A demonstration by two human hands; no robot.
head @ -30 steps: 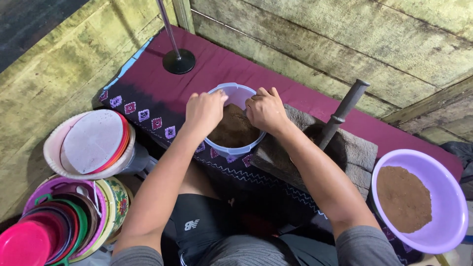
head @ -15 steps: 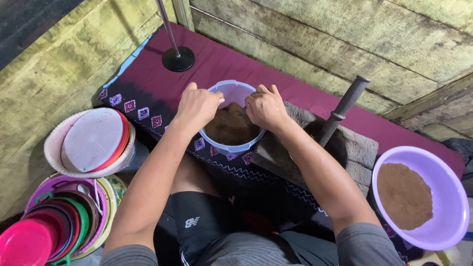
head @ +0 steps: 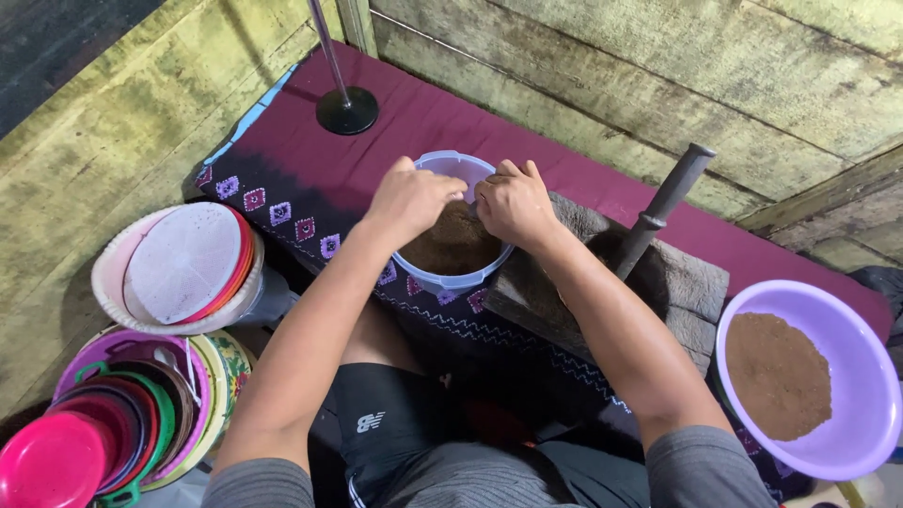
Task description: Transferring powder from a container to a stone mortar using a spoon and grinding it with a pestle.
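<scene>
A pale blue plastic tub (head: pixel 450 279) holding brown powder (head: pixel 451 249) sits on the maroon patterned cloth (head: pixel 423 122) in front of me. My left hand (head: pixel 414 198) is over the tub's left rim, fingers curled down into it. On the right rim is my right hand (head: pixel 515 202), fingers bent toward the powder. The two hands nearly touch above the tub. What the fingers grip is hidden.
A stone mortar (head: pixel 658 282) with a dark pestle (head: pixel 663 207) stands right of the tub. A purple bowl (head: pixel 875 376) of brown powder is at far right. Stacked coloured plates and sieves (head: pixel 179 263) lie at left. A black stand base (head: pixel 346 109) is behind. Plank walls surround.
Both hands have drawn closer together over the tub, the left moving right across the rim. The tub sits in the same place.
</scene>
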